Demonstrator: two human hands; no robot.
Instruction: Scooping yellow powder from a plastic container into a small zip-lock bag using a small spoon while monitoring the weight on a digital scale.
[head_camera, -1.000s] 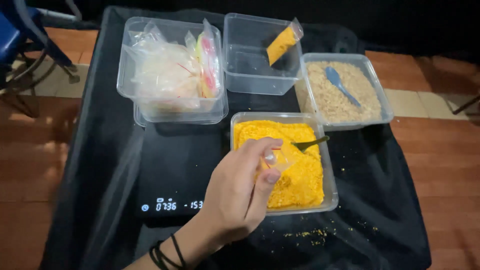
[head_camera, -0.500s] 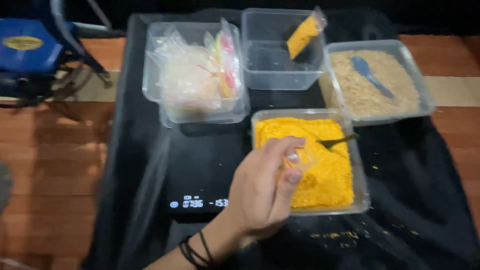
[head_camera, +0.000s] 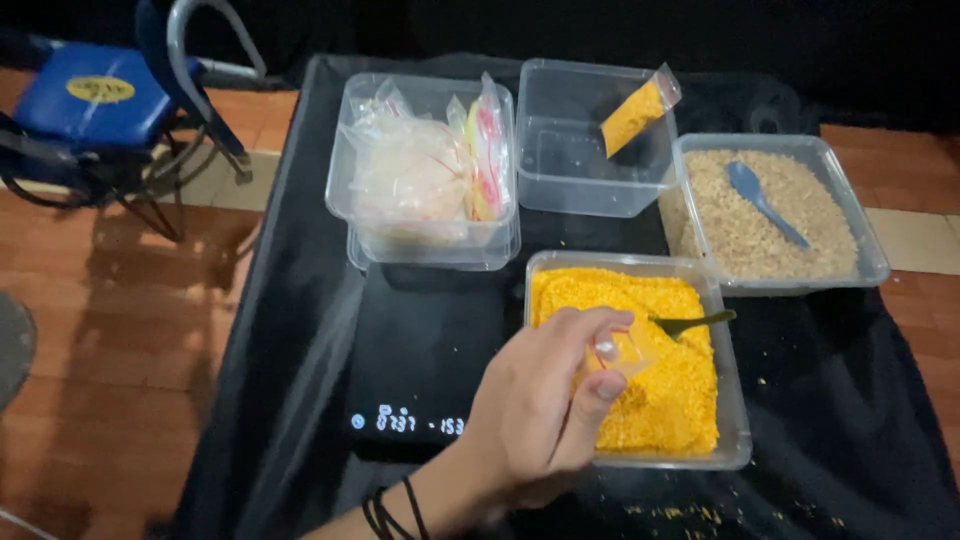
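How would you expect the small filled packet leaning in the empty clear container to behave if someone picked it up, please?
The filled packet looks like thin clear film around loose yellow grain, so it would probably flex and sag rather than stay stiff. It seems small and likely light. Leaning on the clear container wall, it may topple if nudged.

Bright yellow-orange grains in clear rectangular plastic tub; tan grains in clear tub with light blue plastic spoon; black cloth; blue chair seat.
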